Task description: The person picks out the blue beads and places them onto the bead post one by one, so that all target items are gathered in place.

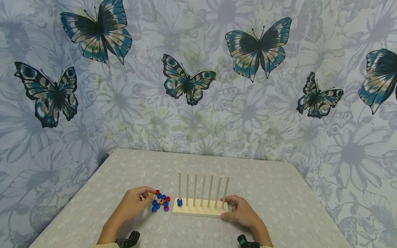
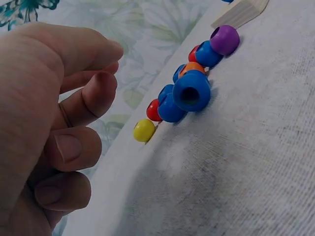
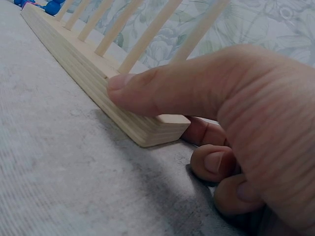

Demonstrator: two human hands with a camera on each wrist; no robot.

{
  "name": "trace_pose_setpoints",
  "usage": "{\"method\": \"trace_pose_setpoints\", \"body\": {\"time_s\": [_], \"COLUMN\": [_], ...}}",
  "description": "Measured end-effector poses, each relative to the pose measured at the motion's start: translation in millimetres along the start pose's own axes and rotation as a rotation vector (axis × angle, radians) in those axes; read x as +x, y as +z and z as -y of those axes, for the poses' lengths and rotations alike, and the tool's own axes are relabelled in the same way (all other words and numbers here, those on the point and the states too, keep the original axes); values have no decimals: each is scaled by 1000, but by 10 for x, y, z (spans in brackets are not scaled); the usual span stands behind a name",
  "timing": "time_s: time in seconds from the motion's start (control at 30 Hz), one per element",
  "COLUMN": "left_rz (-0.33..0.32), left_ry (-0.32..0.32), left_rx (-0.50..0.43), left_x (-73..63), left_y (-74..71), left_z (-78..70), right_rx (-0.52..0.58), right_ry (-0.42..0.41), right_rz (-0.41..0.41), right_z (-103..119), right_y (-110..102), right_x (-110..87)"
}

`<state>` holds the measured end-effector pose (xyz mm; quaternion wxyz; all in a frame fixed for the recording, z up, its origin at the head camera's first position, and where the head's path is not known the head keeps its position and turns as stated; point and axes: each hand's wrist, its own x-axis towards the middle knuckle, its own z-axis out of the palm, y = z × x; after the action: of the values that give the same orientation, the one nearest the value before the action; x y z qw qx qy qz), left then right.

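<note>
My left hand (image 1: 136, 202) hovers at the left edge of a loose cluster of beads, fingers partly curled, with nothing visible between them. Closest to it lies a yellow bead (image 2: 144, 130); red, blue, orange and purple beads lie beyond, including a purple bead (image 2: 225, 40) at the cluster's far side. A wooden peg rack (image 1: 201, 210) with several upright pegs stands to the right. Blue beading (image 1: 180, 202) sits low on its leftmost peg; how many beads is hard to tell. My right hand (image 1: 241, 210) grips the rack's right end, thumb (image 3: 142, 91) on the near side.
A table with a pale patterned cloth (image 1: 263, 182) carries everything. Behind it rises a wall with flower print and butterflies (image 1: 189, 81). A dark wrist device (image 1: 128, 240) shows on the left wrist, another (image 1: 247, 242) on the right.
</note>
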<state>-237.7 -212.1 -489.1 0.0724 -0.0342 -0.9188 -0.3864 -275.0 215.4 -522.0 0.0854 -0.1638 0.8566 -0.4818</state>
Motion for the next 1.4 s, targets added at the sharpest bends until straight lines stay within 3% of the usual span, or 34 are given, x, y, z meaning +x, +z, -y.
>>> {"method": "trace_pose_setpoints", "body": {"time_s": [0.3, 0.87, 1.4], "left_rz": [16, 75, 68], "left_ry": [-39, -56, -85], "left_rx": [-3, 3, 49], "left_x": [5, 22, 38], "left_y": [27, 86, 149], "left_z": [15, 87, 165], "right_rx": [-1, 0, -8], "right_ry": [-3, -22, 6], "right_rz": [2, -2, 1], "right_z": [4, -22, -6], "right_y": [14, 13, -1], "right_x": [5, -9, 11]}}
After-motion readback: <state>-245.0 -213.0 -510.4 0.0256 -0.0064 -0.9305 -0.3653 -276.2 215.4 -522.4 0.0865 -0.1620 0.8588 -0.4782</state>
